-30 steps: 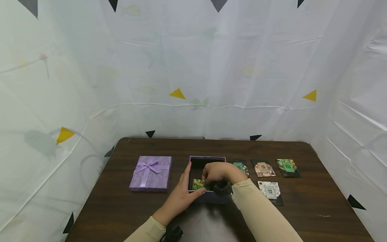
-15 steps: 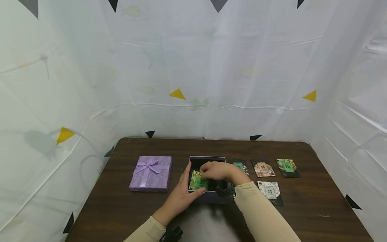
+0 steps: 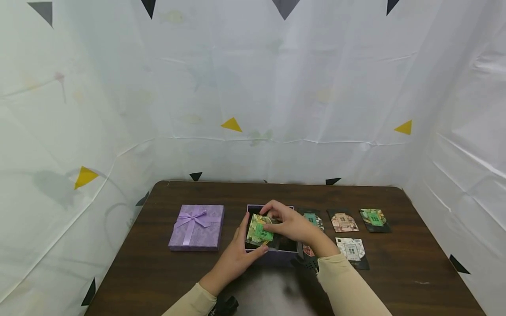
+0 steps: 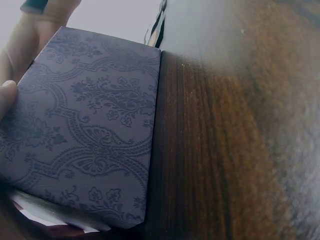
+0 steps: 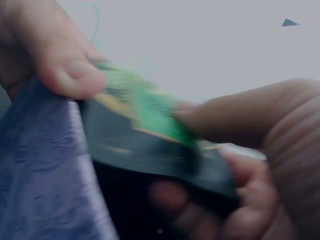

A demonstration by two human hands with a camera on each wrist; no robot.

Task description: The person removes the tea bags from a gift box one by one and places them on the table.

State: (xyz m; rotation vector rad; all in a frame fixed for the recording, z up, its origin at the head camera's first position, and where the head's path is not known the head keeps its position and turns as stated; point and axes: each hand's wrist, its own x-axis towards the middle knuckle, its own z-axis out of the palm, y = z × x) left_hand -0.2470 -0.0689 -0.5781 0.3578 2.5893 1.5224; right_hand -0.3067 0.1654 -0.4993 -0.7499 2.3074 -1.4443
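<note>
An open purple box (image 3: 276, 256) sits mid-table. My left hand (image 3: 239, 252) grips its near left corner, thumb on the front wall. My right hand (image 3: 278, 219) pinches a green patterned card (image 3: 258, 231) and holds it tilted over the box's left half. The right wrist view shows the card (image 5: 145, 112) blurred between my fingers (image 5: 235, 115), next to the box wall (image 5: 40, 175). In the left wrist view the patterned box wall (image 4: 85, 130) fills the left, with my thumb (image 4: 7, 97) on it.
The box's lid with a lilac bow (image 3: 196, 227) lies to the left. Several small cards lie to the right: (image 3: 342, 220), (image 3: 373, 219), (image 3: 351, 250), and one (image 3: 315, 218) partly behind my right hand. White sheeting surrounds the dark wooden table (image 3: 415, 272).
My right hand has risen from low inside the box toward its far rim, bringing the green card up and tilting it. The left hand and the box have stayed in place.
</note>
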